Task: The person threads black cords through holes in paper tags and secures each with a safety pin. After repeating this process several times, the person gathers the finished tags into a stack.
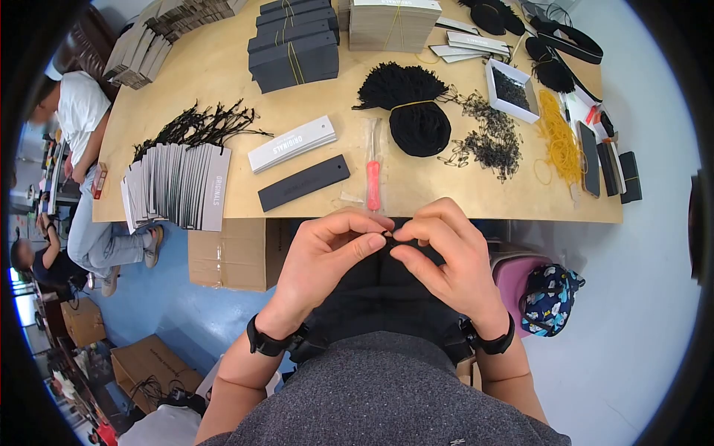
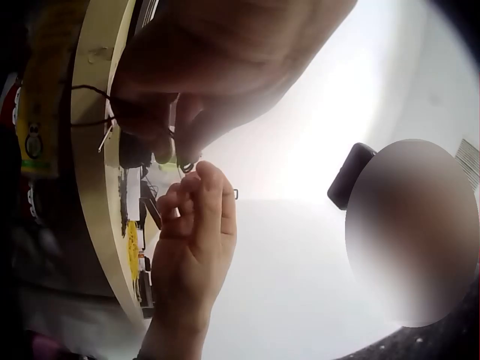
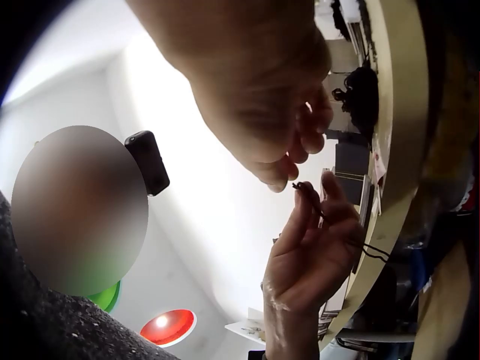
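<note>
My left hand (image 1: 327,249) pinches a thin black cord (image 3: 313,201) between thumb and fingers, in front of the table's near edge. Its short end pokes up past the thumb, and two dark strands (image 2: 90,88) trail from the other side of the hand in the left wrist view. Facing it, my right hand (image 1: 454,260) has its fingertips right at the cord's end. Its thumb and index finger are bent and stand a little apart in the head view. A red-handled tool (image 1: 373,184) with a thin metal shaft lies on the table just beyond both hands.
A tied bundle of black cords (image 1: 420,126) lies beside a heap of small black pins (image 1: 491,141) and a white box (image 1: 513,89). Printed tags with cords (image 1: 178,182) fan out at left. Yellow elastic bands (image 1: 559,141) lie right. Another person (image 1: 82,119) sits at left.
</note>
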Motion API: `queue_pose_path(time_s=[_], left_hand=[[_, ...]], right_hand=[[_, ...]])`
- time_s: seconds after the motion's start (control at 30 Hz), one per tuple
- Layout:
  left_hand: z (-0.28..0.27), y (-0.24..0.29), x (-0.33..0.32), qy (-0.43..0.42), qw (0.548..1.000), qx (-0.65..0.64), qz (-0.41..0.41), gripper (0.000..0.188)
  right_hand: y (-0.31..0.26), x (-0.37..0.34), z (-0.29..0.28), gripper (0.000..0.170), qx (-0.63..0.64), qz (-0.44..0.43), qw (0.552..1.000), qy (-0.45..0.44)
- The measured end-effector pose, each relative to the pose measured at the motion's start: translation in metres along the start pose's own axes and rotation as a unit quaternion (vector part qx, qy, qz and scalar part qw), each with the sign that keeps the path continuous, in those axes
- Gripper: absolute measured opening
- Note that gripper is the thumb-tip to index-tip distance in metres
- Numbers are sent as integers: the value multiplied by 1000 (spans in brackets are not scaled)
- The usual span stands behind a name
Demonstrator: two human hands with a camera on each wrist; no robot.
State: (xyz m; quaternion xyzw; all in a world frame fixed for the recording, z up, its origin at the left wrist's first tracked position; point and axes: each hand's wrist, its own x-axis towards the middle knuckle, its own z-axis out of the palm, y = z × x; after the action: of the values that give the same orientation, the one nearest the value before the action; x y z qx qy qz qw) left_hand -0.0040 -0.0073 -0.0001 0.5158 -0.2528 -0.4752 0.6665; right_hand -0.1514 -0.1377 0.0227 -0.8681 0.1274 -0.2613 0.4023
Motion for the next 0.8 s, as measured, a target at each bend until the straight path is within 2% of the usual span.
queue_pose_path(time_s=[0.03, 0.1, 0.2, 0.33, 0.43, 0.5, 0.53, 0.6, 0.63, 0.7, 0.73, 0.8], left_hand=[[-2, 0, 0, 0, 1000, 0, -1, 12], [-8, 2, -2, -28, 997, 32, -64, 13], [-9, 3, -2, -37, 996, 17, -84, 13], [-12, 2, -3, -29, 994, 15, -103, 14], [-11, 1, -3, -33, 992, 59, -107, 15], [-8, -1, -4, -16, 975, 221, -23, 12], [-4, -1, -6, -18, 975, 222, -23, 12], [7, 2, -8, 34, 909, 400, 115, 7], [11, 2, -8, 34, 908, 401, 115, 7], [14, 2, -9, 74, 919, 370, 115, 4], [12, 2, -8, 75, 919, 370, 114, 4], [6, -3, -7, 57, 961, 261, 67, 5]], right_hand=[[1, 1, 0, 21, 1, 1, 1000, 0], [5, 5, 0, 24, -64, -95, 993, 6], [7, 10, -2, 26, -119, -138, 983, -14], [3, 8, -2, 27, -128, -134, 982, -29], [7, 5, -1, 25, -155, -155, 975, -24], [11, 5, 2, 23, -194, -176, 964, -50], [12, 6, 3, 23, -194, -174, 964, -48], [16, 8, 6, 22, -203, -154, 964, -70], [17, 8, 8, 22, -203, -155, 964, -70], [18, 8, 12, 23, -174, -139, 975, 20], [16, 7, 11, 23, -173, -139, 975, 20], [10, 4, 7, 24, -153, -115, 981, 44]])
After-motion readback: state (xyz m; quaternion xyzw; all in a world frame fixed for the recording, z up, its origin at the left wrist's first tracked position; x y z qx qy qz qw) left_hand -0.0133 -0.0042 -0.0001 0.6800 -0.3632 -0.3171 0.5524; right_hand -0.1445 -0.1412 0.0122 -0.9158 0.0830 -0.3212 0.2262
